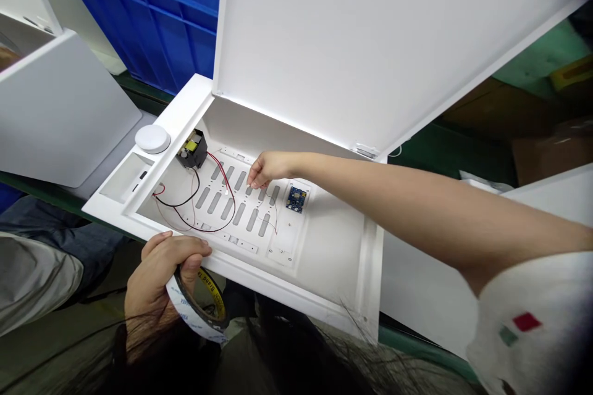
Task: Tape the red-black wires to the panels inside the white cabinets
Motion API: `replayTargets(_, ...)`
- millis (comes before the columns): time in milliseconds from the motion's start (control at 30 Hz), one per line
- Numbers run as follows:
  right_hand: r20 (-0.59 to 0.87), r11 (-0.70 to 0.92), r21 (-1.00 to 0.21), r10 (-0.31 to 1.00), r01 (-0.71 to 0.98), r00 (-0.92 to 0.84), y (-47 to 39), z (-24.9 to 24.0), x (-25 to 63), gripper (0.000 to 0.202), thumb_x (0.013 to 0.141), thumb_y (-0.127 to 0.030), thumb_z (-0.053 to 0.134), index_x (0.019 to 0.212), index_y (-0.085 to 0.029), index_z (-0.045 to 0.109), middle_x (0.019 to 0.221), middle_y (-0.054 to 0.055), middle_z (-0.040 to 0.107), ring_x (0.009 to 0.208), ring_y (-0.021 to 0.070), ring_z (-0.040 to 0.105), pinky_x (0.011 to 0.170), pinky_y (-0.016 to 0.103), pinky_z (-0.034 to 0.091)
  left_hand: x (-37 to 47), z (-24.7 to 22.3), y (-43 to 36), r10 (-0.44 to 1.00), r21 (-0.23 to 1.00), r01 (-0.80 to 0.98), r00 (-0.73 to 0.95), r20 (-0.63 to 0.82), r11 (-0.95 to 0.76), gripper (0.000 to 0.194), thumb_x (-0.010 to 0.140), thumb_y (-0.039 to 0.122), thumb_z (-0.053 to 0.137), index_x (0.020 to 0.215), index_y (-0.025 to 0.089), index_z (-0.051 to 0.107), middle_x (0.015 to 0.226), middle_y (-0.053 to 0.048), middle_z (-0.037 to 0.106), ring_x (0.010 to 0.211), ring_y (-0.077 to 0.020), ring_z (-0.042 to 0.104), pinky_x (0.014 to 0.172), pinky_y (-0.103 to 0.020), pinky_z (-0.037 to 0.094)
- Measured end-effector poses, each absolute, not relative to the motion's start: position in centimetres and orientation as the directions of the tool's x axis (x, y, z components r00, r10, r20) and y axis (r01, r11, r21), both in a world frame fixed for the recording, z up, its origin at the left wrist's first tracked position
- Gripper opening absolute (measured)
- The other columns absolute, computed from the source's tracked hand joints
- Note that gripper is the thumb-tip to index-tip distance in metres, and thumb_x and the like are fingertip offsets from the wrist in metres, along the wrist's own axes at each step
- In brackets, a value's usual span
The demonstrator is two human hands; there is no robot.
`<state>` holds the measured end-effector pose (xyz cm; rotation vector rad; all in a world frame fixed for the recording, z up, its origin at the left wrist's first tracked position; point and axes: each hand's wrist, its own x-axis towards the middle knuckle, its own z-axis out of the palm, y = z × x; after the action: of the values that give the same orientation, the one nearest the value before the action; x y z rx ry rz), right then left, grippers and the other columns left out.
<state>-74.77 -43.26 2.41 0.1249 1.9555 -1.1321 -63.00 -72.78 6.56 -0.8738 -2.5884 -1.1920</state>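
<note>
The left hand (155,274) grips a tape roll (191,315). Inside the white box (278,289), the right hand (267,170) presses its fingertips together.

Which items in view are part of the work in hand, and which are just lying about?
In use, it seems:
- white box, lid open
- blue circuit board
- black module with red and black wires
- tape roll, in left hand

Apparently just nearby:
- blue crate
- white panel at far left
</note>
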Motion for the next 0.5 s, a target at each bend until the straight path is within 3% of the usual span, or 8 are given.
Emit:
replayTargets(200,-0.693,0.557,-0.698,-0.365,0.451,-0.621,-41.6,6.2,-71.4,0.026,0.066,-0.030,0.081,0.087,-0.017,0.074,0.088,0.004,0.074,0.084,0.0152,0.065,0.086,0.031,0.050,-63.3,6.4,-73.1,0.494,0.637,0.614,-0.778,0.389,0.466,0.016,0.088,0.012,0.053,0.094,0.023,0.062,0.089,0.000,0.069,0.082,-0.0150,0.065,0.100,-0.037,0.037)
replayTargets(333,-0.723,0.650,-0.640,-0.329,0.410,-0.607,-41.4,7.2,-70.5,0.025,0.072,-0.029,0.076,0.095,-0.017,0.074,0.097,0.006,0.073,0.090,0.0163,0.065,0.084,0.029,0.049,-63.3,6.3,-73.3,0.512,0.634,0.619,-0.771,0.379,0.463,0.016,0.087,0.012,0.052,0.095,0.023,0.061,0.089,0.000,0.069,0.083,-0.0155,0.064,0.101,-0.037,0.037)
replayTargets(400,-0.763,0.773,-0.523,-0.237,0.359,-0.601,-41.6,7.1,-70.6,0.024,0.075,-0.027,0.074,0.097,-0.018,0.074,0.101,0.006,0.073,0.092,0.0177,0.065,0.083,0.028,0.049,-63.4,6.3,-73.4,0.521,0.632,0.619,-0.770,0.370,0.466,0.015,0.088,0.014,0.052,0.095,0.023,0.061,0.090,0.000,0.069,0.084,-0.0158,0.064,0.101,-0.038,0.036)
replayTargets(500,-0.818,0.964,-0.167,-0.017,0.209,-0.576,-42.1,5.2,-71.5,0.024,0.073,-0.024,0.074,0.095,-0.015,0.075,0.100,0.010,0.072,0.093,0.0239,0.066,0.083,0.033,0.050,-63.4,6.2,-73.4,0.512,0.636,0.613,-0.776,0.370,0.469,0.013,0.088,0.016,0.053,0.095,0.023,0.061,0.090,0.000,0.069,0.084,-0.0163,0.064,0.101,-0.038,0.036)
